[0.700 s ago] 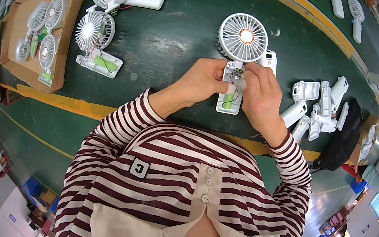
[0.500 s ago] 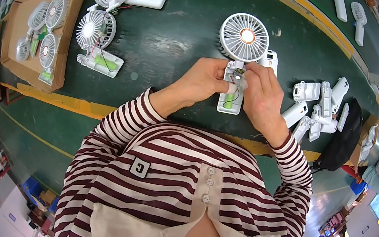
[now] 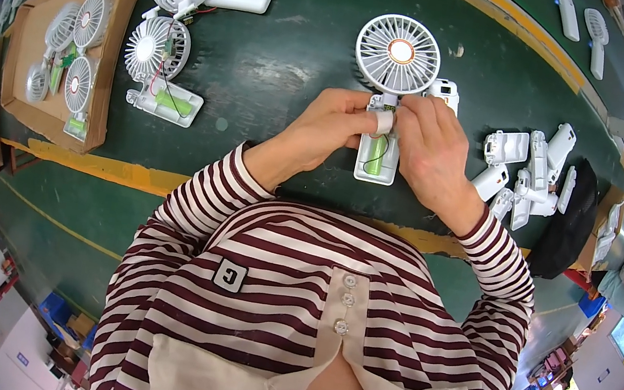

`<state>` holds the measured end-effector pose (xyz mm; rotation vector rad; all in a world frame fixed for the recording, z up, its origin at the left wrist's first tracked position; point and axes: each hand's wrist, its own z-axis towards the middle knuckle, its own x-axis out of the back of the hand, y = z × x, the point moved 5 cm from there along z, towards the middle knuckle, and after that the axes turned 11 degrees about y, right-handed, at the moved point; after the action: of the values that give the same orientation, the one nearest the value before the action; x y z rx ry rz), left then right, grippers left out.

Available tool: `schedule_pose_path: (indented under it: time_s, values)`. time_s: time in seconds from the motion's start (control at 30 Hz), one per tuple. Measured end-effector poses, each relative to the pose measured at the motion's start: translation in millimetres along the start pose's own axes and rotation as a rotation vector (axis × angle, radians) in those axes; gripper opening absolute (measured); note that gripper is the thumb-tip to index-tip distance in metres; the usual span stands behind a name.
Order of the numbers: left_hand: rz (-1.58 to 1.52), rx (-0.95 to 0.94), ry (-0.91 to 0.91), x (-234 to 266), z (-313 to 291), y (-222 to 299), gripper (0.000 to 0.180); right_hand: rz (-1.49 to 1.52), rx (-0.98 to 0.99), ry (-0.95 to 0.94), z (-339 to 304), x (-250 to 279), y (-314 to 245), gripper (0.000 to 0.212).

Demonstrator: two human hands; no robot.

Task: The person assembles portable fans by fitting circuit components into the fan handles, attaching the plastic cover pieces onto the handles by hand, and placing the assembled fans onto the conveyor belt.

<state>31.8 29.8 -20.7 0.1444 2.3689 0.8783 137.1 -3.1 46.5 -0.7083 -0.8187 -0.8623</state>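
Note:
A white handheld fan lies on the green table in front of me, its round grille pointing away. Its handle is uncovered, showing a green battery and a dark wire. My left hand grips the handle's left side near the neck, the taped thumb pressing over the circuit board area. On the other side, my right hand has its fingers pinched together at the handle's top; whatever is between the fingertips is hidden. A white handle cover lies just beyond the right fingers.
Several white handle covers are piled at the right, beside a black bag. At the left, two fans with wires showing lie near a cardboard tray holding more fans. A yellow strip edges the table.
The fan has shifted slightly left and away from me. My left thumb now covers the board that was visible before, and my right fingers have moved up toward the neck.

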Motion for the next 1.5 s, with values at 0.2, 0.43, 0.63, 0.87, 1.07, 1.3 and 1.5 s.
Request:
schedule_pose_path:
  time_s: [0.2,0.43,0.63,0.87,1.07,1.3,1.5]
  values:
    - [0.060,-0.050,0.115,1,3,-3,0.019,-0.039,0.038,0.076,3,4,-1,0.018]
    - [0.063,-0.088,0.184,-1,2,-4,0.015,0.017,-0.062,0.000,-5,-3,6,0.015]
    - [0.094,-0.126,0.158,-4,2,-4,0.014,0.114,-0.121,0.086,-13,-6,10,0.017]
    - [0.089,-0.114,0.039,-2,-1,-4,0.026,0.081,-0.093,0.036,-9,-2,9,0.018]
    - [0.083,-0.136,0.043,-5,-3,-2,0.029,0.150,-0.098,0.079,-12,-3,13,0.017]
    - [0.103,-0.016,0.049,-2,-1,2,0.023,0.212,-0.141,0.100,-12,-4,17,0.014]
    - [0.036,0.083,0.032,0,5,8,0.026,0.192,-0.175,0.033,-10,0,15,0.021]
